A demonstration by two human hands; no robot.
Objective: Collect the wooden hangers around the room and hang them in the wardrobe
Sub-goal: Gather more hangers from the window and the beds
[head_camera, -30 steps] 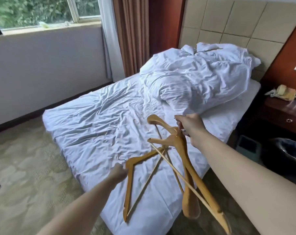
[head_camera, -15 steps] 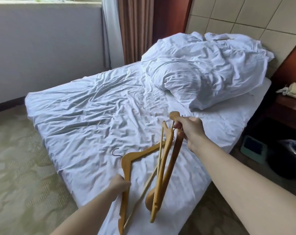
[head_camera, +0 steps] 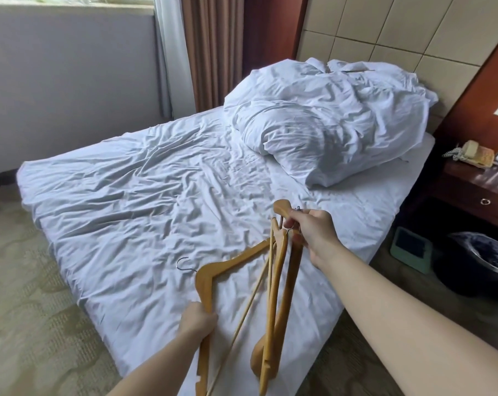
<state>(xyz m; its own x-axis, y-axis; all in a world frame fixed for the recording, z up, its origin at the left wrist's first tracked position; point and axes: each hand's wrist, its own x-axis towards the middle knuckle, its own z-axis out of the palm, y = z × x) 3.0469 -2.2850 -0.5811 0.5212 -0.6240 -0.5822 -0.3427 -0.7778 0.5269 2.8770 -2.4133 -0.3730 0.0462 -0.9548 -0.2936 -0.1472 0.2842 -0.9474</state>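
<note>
White rumpled bed (head_camera: 127, 195) lies beneath. Over its near edge the right hand (head_camera: 313, 232) pinches a bundle of hangers (head_camera: 279, 281) by the tops, long axes hanging down. The left hand (head_camera: 197, 321) grips a single hanger (head_camera: 230, 260) by one arm, its hook (head_camera: 182, 263) pointing left, well away from the right fingers.

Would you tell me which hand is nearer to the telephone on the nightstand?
Right. The right hand is down-left of the telephone in view; the left hand grips a hanger farther down-left.

Left hand (head_camera: 197, 320), right hand (head_camera: 313, 234) bare; forearms (head_camera: 413, 318) bare up to frame edge.
</note>
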